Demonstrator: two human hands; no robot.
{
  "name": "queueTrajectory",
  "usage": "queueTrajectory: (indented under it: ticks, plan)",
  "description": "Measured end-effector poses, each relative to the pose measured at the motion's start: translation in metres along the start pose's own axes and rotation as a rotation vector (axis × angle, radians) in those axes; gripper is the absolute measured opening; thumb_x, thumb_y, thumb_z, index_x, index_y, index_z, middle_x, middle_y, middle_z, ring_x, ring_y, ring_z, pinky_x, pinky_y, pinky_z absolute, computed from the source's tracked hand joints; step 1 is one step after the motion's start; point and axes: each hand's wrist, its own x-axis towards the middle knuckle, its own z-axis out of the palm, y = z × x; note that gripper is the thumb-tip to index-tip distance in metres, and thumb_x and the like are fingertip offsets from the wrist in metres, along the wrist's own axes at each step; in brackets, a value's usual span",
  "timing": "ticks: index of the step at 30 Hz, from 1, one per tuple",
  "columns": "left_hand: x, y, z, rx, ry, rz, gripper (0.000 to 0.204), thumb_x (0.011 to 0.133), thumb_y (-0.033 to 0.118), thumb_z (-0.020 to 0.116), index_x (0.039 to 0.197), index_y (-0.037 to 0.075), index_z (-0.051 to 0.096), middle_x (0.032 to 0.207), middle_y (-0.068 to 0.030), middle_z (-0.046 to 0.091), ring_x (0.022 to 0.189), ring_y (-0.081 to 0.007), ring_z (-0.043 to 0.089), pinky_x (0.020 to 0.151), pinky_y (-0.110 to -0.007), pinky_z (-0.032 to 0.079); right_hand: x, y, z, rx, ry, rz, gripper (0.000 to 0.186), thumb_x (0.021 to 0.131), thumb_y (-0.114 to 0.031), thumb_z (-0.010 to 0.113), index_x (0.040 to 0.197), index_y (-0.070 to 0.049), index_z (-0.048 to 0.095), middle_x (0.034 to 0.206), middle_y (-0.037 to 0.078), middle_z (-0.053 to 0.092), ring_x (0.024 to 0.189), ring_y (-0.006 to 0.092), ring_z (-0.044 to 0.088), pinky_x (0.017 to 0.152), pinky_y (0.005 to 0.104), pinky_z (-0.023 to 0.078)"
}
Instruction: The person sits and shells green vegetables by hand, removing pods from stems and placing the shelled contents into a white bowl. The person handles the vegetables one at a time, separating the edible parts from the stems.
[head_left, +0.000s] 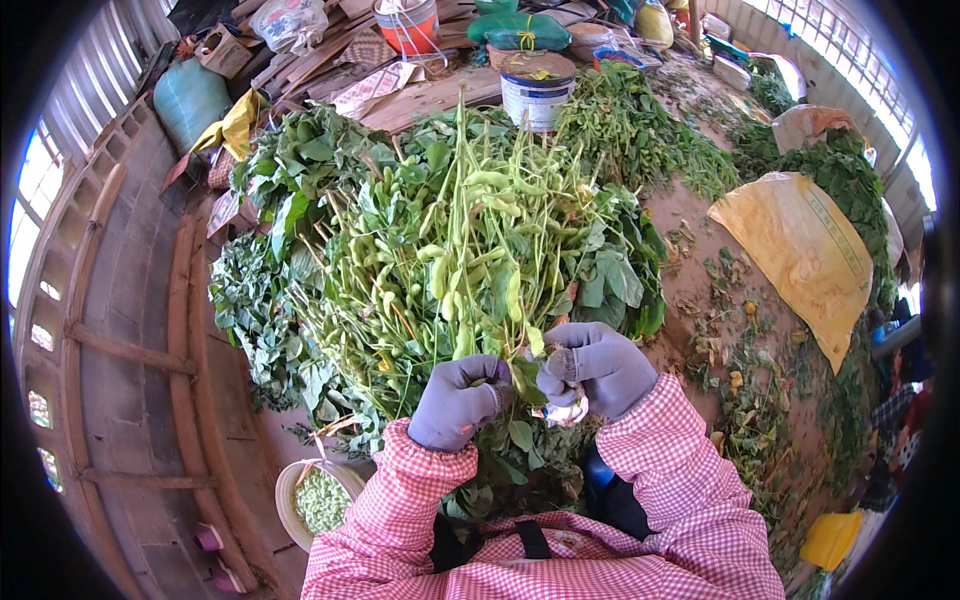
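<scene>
A tall bean stalk (pixel 466 200) with plump green pods stands up in front of me, its lower end running down to my hands. My left hand (pixel 458 402), in a grey-purple glove, is closed in a pinch on the stalk's lower part. Close beside it on the right, my right hand (pixel 597 372), gloved alike, has thumb and fingertips pressed together by a hanging green pod (pixel 536 342); what lies between those fingertips is hidden. A crumpled whitish scrap (pixel 563 411) shows under the right fingers. Behind the stalk lies a big heap of bean plants (pixel 375 270) with leaves and pods.
By my left forearm stands a white bucket (pixel 290 500) with shelled green beans (pixel 322 500). A brick wall (pixel 130 400) runs along the left. Yellow sacking (pixel 800 255) and leaf litter (pixel 755 440) lie to the right. A white-and-blue bucket (pixel 538 100) stands beyond the heap.
</scene>
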Motion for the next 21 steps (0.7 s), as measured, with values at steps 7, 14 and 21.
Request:
queueTrajectory:
  ticks: [7, 14, 21]
  plan:
    - [-0.003, 0.002, -0.004, -0.286, 0.166, 0.036, 0.015, 0.083, 0.006, 0.060, 0.093, -0.004, 0.064, 0.071, -0.0050, 0.061, 0.048, -0.0063, 0.044, 0.043, -0.019, 0.029, 0.006, 0.007, -0.002, 0.054, -0.060, 0.003, 0.030, 0.078, -0.007, 0.065, 0.103, 0.008, 0.057, 0.078, 0.015, 0.061, 0.063, 0.0194, 0.057, 0.056, 0.0317, 0.046]
    - [-0.013, 0.001, -0.011, 0.086, -0.007, 0.129, 0.017, 0.081, 0.011, 0.067, 0.088, -0.005, 0.065, 0.060, 0.0005, 0.053, 0.045, -0.0058, 0.042, 0.042, -0.020, 0.030, 0.004, 0.008, 0.010, 0.003, 0.004, -0.002, 0.026, 0.081, -0.007, 0.064, 0.102, 0.007, 0.059, 0.077, 0.012, 0.060, 0.062, 0.0176, 0.055, 0.057, 0.0321, 0.046]
    - [-0.008, -0.011, 0.006, -0.062, 0.083, 0.109, 0.021, 0.086, 0.010, 0.068, 0.102, -0.004, 0.066, 0.080, -0.0002, 0.065, 0.068, -0.0045, 0.054, 0.061, -0.019, 0.043, 0.005, 0.014, 0.015, 0.020, -0.041, 0.038, 0.030, 0.081, -0.012, 0.064, 0.104, 0.008, 0.060, 0.073, 0.009, 0.059, 0.055, 0.0140, 0.052, 0.052, 0.0274, 0.042]
